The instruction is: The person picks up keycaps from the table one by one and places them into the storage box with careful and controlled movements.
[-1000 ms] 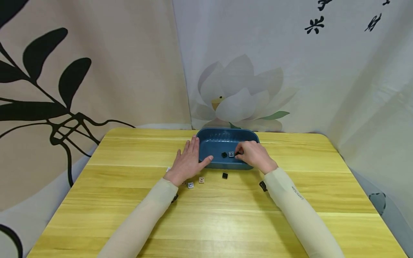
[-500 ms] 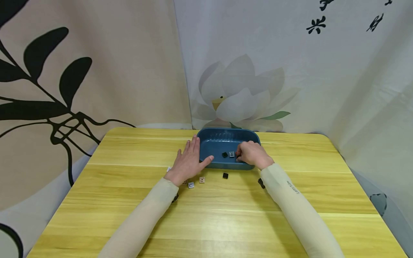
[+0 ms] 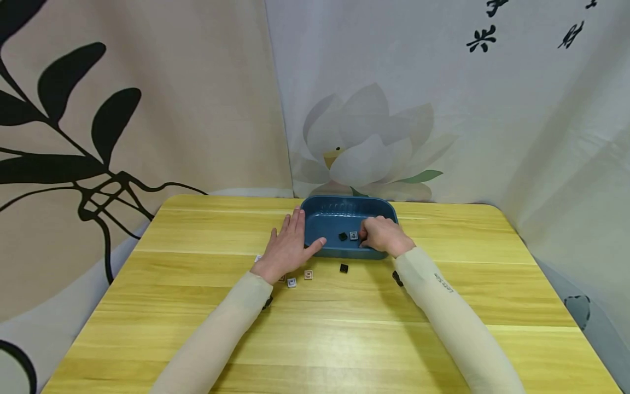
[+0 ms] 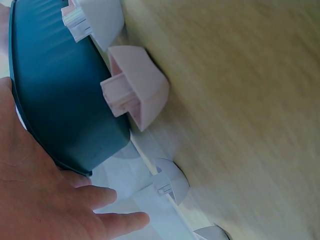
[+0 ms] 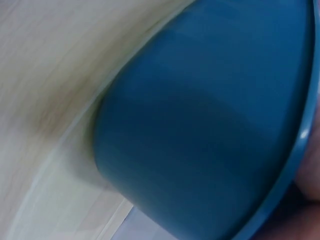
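A dark blue tray (image 3: 327, 214) stands at the table's far edge. My left hand (image 3: 285, 249) lies at its left end, fingers straight along the rim and thumb over the near left corner. In the left wrist view, the fingers spread beside the tray wall (image 4: 65, 100). My right hand (image 3: 386, 235) reaches over the near right rim with fingers curled down inside, around a black keycap that they hide. Beside these fingertips lie a grey-white keycap (image 3: 353, 236) and a black keycap (image 3: 343, 236), both inside the tray.
Nearer on the wooden table (image 3: 344, 328) lie a black keycap (image 3: 344, 268), a pinkish keycap (image 3: 308, 274) and a white keycap (image 3: 292, 283). More keycaps are partly hidden by the left hand. A printed curtain (image 3: 221, 109) hangs behind the table.
My right hand has lowered its fingertips into the tray, covering the black keycap seen at them earlier, and its forearm has shifted left. The left hand has stayed in place.
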